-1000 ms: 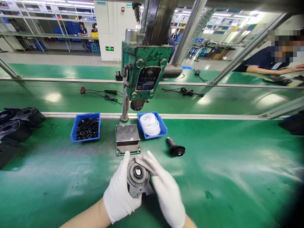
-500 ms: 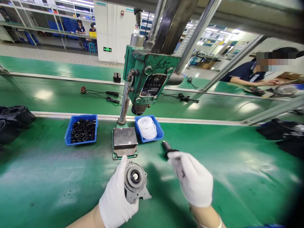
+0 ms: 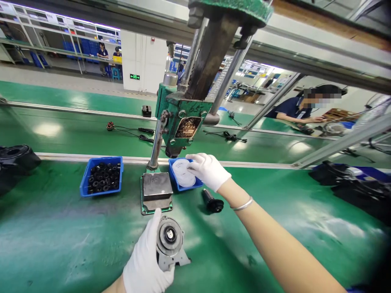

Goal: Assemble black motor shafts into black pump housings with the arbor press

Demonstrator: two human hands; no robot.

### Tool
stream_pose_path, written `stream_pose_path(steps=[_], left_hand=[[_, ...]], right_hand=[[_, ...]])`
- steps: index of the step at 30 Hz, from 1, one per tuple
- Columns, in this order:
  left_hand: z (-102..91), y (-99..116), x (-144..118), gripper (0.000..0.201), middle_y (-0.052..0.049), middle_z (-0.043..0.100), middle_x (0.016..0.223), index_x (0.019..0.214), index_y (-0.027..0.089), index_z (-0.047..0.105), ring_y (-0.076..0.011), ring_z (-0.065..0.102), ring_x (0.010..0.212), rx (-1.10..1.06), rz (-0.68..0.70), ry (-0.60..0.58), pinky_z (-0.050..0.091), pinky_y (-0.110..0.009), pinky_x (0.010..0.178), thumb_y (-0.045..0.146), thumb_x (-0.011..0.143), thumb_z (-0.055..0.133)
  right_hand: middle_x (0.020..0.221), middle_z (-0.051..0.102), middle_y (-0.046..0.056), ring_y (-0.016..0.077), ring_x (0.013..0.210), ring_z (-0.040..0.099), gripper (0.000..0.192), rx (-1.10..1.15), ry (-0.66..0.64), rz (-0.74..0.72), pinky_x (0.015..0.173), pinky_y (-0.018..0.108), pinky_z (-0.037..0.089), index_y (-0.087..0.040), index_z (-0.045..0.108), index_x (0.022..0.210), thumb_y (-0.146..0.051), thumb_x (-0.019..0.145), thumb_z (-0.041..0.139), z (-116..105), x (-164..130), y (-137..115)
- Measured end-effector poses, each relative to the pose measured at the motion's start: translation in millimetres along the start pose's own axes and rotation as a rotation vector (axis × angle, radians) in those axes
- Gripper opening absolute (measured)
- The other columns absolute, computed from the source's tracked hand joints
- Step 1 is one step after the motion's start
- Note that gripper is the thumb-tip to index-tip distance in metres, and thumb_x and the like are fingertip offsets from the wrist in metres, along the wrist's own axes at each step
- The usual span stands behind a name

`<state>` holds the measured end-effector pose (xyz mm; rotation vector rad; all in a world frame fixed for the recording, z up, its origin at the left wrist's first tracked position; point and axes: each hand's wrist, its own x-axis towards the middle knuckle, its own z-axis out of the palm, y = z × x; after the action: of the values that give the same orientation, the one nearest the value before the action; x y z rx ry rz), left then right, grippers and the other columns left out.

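In my gloved left hand (image 3: 148,256) is a round grey metal housing (image 3: 171,241) with a flat bracket foot and a black ring in its centre; the fingers wrap its left side and lower edge. My gloved right hand (image 3: 209,170) reaches over a blue bin (image 3: 187,188) of thin white rings (image 3: 183,175). Its fingers are stretched out and slightly apart, the tips at the rings; whether they touch one is unclear. Below that bin a black-handled tool (image 3: 212,202) with a metal tip lies on the green table.
A green hand press (image 3: 180,118) stands with its steel block (image 3: 157,185) just beyond the housing. Left of it sits a blue bin (image 3: 119,177) of black rings (image 3: 104,177). Black parts (image 3: 20,165) lie far left, more (image 3: 330,175) at right. A co-worker (image 3: 296,108) sits beyond the rail.
My right hand has let go of the black-handled tool, now lying on the table, and has moved up and left to the white rings. My left hand still holds the housing.
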<state>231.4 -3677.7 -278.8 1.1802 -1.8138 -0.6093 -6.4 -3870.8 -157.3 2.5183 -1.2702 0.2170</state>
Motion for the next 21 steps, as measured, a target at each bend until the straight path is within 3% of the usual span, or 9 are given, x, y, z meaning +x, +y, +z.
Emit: stream_pose_path(steps=[9, 14, 18, 21], left_hand=[[0.5, -2, 0, 0.106, -0.017, 0.041, 0.150, 0.155, 0.020, 0.005, -0.0362, 0.047, 0.134, -0.050, -0.055, -0.038, 0.044, -0.051, 0.109, 0.012, 0.065, 0.059], [-5.0, 2, 3, 0.111, -0.017, 0.040, 0.151, 0.154, 0.027, -0.002, -0.0362, 0.046, 0.135, -0.046, -0.078, -0.086, 0.040, -0.055, 0.110, 0.009, 0.064, 0.061], [-22.4, 15, 7, 0.116, -0.020, 0.034, 0.154, 0.154, 0.022, -0.009, -0.0355, 0.039, 0.140, -0.156, -0.072, -0.119, 0.036, -0.054, 0.112, 0.012, 0.066, 0.065], [-41.1, 21, 14, 0.101, -0.018, 0.026, 0.158, 0.155, 0.021, 0.001, -0.0344, 0.032, 0.144, -0.160, -0.036, -0.080, 0.035, -0.054, 0.113, 0.018, 0.076, 0.065]], right_hand=[[0.111, 0.073, 0.006, 0.0196, 0.096, 0.069, 0.011, 0.286, 0.143, 0.103, 0.090, 0.034, 0.054, -0.023, 0.077, 0.087, -0.024, 0.086, 0.066, 10, -7, 10], [0.102, 0.075, 0.006, 0.0190, 0.089, 0.071, 0.011, 0.385, 0.268, 0.244, 0.082, 0.033, 0.058, -0.021, 0.074, 0.082, -0.024, 0.085, 0.063, -7, -4, 6], [0.103, 0.074, 0.009, 0.0203, 0.092, 0.070, 0.015, 0.442, 0.367, 0.348, 0.081, 0.035, 0.058, -0.019, 0.069, 0.090, -0.027, 0.089, 0.057, -40, -24, -19], [0.098, 0.075, 0.005, 0.0191, 0.092, 0.070, 0.009, 0.597, 0.319, 0.282, 0.086, 0.035, 0.056, -0.022, 0.066, 0.090, -0.024, 0.089, 0.057, -53, -51, -62]])
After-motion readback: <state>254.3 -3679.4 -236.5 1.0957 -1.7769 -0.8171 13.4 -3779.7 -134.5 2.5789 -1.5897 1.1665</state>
